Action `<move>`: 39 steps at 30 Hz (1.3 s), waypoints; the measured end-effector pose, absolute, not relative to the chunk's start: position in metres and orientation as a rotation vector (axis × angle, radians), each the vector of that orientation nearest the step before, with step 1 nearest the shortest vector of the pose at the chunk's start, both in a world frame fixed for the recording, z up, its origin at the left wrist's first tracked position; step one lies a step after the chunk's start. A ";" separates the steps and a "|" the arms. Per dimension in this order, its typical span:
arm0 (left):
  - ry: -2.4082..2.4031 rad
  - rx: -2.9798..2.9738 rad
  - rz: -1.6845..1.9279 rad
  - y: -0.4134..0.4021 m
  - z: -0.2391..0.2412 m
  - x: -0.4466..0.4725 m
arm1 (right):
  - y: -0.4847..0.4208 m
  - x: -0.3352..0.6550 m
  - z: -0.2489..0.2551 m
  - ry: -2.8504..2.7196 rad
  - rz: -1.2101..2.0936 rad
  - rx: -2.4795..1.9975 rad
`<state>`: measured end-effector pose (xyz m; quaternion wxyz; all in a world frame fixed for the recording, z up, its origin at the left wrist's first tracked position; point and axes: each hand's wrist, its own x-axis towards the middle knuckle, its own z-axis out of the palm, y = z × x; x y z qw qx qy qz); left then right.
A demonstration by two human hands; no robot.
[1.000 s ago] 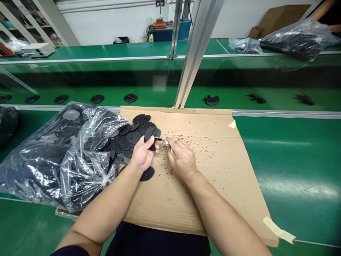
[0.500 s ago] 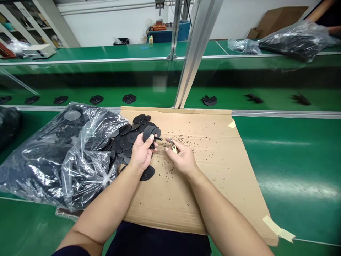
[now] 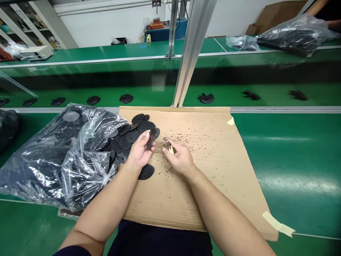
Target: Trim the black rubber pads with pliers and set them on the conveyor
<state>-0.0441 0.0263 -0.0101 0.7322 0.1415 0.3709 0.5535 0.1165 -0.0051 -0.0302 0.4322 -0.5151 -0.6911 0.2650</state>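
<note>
My left hand (image 3: 140,151) is closed on a black plastic part (image 3: 151,138), which is turned nearly edge-on to me. Just right of it, my right hand (image 3: 181,157) grips small cutting pliers (image 3: 168,145) with pale handles, their tip pointing up and left, apart from the part. Behind and left of my left hand lies a heap of black round discs (image 3: 125,141). One more disc (image 3: 146,172) with raised marks rests below my left wrist. Tiny dark scraps (image 3: 197,144) are scattered over the cardboard sheet (image 3: 226,185) beneath my hands.
A large clear plastic bag (image 3: 48,156) of black parts lies at the left. Beyond the cardboard, a green conveyor (image 3: 160,97) carries spaced black parts (image 3: 126,98). A metal post (image 3: 190,53) rises behind the sheet. At the far right, another person's arm (image 3: 318,8) is near a filled bag (image 3: 295,35).
My left hand has turned the black part from showing its face to nearly edge-on. The pliers have tilted left. The parts on the conveyor appear slightly further left, along with a small view shift.
</note>
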 end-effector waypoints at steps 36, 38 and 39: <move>0.934 0.548 1.016 0.019 -0.010 -0.044 | -0.009 0.123 -0.010 -2.311 0.621 -1.332; 0.931 0.539 1.018 0.019 -0.011 -0.043 | -0.009 0.122 -0.012 -2.312 0.625 -1.348; 0.923 0.535 1.018 0.020 -0.011 -0.043 | -0.010 0.121 -0.013 -2.297 0.637 -1.345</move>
